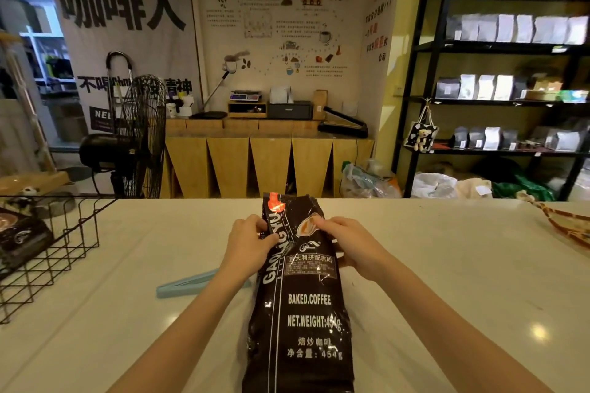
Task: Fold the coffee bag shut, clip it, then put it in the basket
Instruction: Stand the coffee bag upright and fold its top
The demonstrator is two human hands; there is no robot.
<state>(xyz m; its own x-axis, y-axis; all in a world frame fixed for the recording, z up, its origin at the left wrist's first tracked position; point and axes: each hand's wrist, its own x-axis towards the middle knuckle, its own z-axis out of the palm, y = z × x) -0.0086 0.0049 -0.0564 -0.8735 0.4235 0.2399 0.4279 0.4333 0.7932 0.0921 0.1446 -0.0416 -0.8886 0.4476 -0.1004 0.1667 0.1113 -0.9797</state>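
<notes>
- Pale, glossy counter fills the lower half of the view, with a lamp reflection shining on it at the right.
- On it, in the middle and running away from the person, lies a dark coffee bag printed "BAKED.COFFEE"; its upper end is flat and crumpled, not yet folded over.
- The left hand pinches the bag's left edge near the top, fingers closed on the foil.
- The right hand grips the right edge at the same height, thumb on the front of the bag.
- A light blue clip lies on the counter just left of the bag, partly hidden under the left forearm.
- A black wire basket stands at the counter's left edge, well apart from the bag, with a dark packet already inside it.
- Beyond the counter stand a black floor fan and a wooden cabinet carrying small devices.
- Posters with Chinese writing cover the back wall.
- A black shelf unit at right holds rows of pale and grey pouches.
</notes>
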